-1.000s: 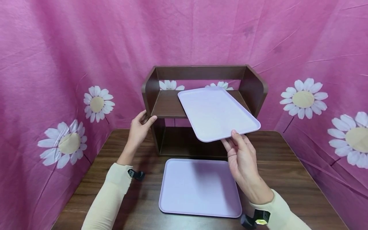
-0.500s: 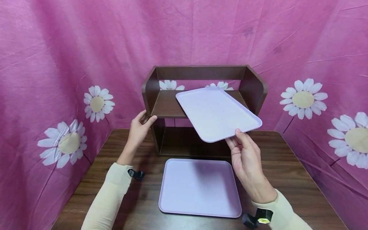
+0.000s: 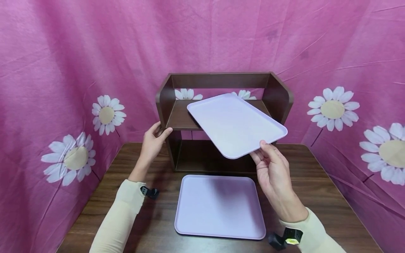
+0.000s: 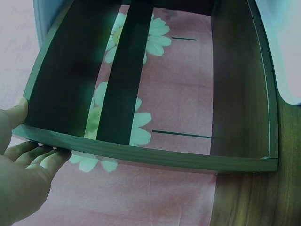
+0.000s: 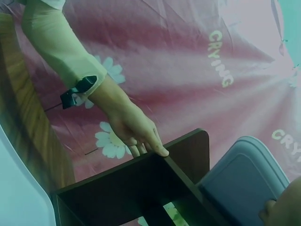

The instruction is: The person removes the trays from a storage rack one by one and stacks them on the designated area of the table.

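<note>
Right hand point(image 3: 274, 177) held a lilac tray point(image 3: 237, 124) askew over the shelf unit point(image 3: 221, 80)

From where I stood, the right hand was pinching the near edge of the lilac tray, thumb on top and fingers underneath. The tray was turned at an angle, its far part above the upper board point(image 3: 181, 116) and its near corners jutting out past the front; I couldn't tell whether it touched the wood. The left hand point(image 3: 152, 142) was grasping the side of the dark brown shelf unit where the upper board met it, thumb at the front and fingers round the outside. A second tray point(image 3: 219, 207), also lilac, lay flat on the wooden worktop point(image 3: 316, 196), just in front of the unit. A pink curtain point(image 3: 202, 35) with big white daisies hung behind it all.
</note>
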`<action>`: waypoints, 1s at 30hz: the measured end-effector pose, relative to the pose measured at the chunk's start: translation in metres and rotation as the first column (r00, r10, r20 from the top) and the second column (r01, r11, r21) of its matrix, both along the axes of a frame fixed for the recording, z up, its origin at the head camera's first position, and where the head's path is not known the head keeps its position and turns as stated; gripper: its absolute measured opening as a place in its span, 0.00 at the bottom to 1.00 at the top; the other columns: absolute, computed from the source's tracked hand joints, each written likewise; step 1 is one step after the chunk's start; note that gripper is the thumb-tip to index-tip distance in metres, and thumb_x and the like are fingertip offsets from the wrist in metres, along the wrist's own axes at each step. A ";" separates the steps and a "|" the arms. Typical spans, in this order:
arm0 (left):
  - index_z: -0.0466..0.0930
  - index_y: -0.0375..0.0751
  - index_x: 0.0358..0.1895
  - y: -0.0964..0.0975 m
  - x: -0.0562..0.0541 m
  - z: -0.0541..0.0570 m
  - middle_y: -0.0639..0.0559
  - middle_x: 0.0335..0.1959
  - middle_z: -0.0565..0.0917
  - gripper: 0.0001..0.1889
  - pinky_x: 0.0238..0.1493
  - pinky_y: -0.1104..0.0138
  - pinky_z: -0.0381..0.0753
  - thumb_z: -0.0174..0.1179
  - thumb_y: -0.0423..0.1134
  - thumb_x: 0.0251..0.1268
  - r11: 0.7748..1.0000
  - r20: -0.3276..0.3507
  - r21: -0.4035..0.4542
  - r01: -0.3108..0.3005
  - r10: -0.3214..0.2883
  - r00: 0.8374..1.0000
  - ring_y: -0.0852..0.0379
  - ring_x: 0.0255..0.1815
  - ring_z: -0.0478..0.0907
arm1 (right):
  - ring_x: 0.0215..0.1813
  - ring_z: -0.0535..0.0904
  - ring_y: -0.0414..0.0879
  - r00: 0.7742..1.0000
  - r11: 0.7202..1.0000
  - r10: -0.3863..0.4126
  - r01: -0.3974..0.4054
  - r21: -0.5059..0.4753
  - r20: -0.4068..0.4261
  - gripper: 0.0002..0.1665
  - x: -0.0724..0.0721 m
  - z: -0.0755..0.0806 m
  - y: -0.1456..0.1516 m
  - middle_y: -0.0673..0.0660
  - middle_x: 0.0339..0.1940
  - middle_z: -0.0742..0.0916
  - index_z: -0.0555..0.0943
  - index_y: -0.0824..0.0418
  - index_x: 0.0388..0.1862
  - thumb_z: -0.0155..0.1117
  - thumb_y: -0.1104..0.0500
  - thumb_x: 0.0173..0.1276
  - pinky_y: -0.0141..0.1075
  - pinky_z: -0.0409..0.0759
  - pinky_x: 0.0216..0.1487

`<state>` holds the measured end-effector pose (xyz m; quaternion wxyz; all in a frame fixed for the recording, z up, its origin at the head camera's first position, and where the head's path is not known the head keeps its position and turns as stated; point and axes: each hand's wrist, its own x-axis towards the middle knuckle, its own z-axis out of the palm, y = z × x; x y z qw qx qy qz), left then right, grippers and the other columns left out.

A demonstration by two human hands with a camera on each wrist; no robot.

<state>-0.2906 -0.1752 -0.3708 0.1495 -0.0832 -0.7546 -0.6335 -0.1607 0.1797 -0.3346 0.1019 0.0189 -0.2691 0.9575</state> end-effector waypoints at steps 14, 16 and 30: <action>0.74 0.35 0.76 -0.001 0.001 0.001 0.37 0.73 0.79 0.31 0.74 0.58 0.76 0.69 0.44 0.76 1.000 0.016 0.000 0.005 -0.005 1.000 0.48 0.76 0.75 | 0.50 0.92 0.51 0.998 0.999 0.028 -0.027 0.034 -0.047 0.13 0.000 0.005 0.015 0.66 0.45 0.93 0.85 0.76 0.52 0.53 0.71 0.83 0.43 0.91 0.55; 0.74 0.36 0.76 -0.001 0.001 0.002 0.37 0.72 0.80 0.31 0.74 0.58 0.77 0.69 0.44 0.75 1.000 0.018 0.001 0.004 -0.004 1.000 0.48 0.76 0.76 | 0.47 0.92 0.50 0.999 0.999 0.030 -0.028 0.040 -0.039 0.13 0.000 0.007 0.018 0.66 0.42 0.93 0.85 0.76 0.51 0.54 0.71 0.83 0.43 0.91 0.52; 0.75 0.31 0.74 0.000 0.001 0.001 0.34 0.72 0.80 0.28 0.70 0.66 0.79 0.68 0.38 0.76 1.000 -0.007 0.014 0.013 -0.013 1.000 0.45 0.75 0.76 | 0.26 0.76 0.42 0.998 0.989 0.048 -0.044 0.141 -0.029 0.16 -0.001 0.008 0.035 0.58 0.26 0.88 0.87 0.73 0.40 0.53 0.69 0.84 0.33 0.86 0.32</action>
